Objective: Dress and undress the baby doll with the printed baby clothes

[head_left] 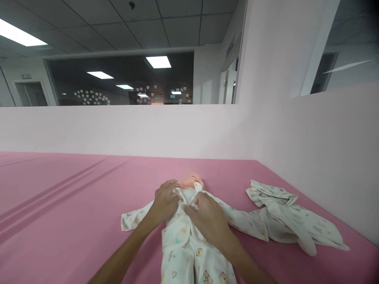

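A baby doll [189, 182] lies on its back, its head away from me. It wears a white baby romper [177, 236] printed with little bears, and the sleeves stretch out to both sides. At the collar's left side, my left hand [167, 201] has its fingers closed on the cloth. My right hand [207, 215] pinches the front edge of the romper just below the neck, close to the left one. Both hands cover much of the chest, so the fastening there is hidden. The lower legs run out of view at the bottom.
A pink mat [74, 205] covers the surface. On the right, crumpled white printed baby clothes [284, 217] lie against the right sleeve's end. White walls [124, 128] border the mat at the back and right, with windows above.
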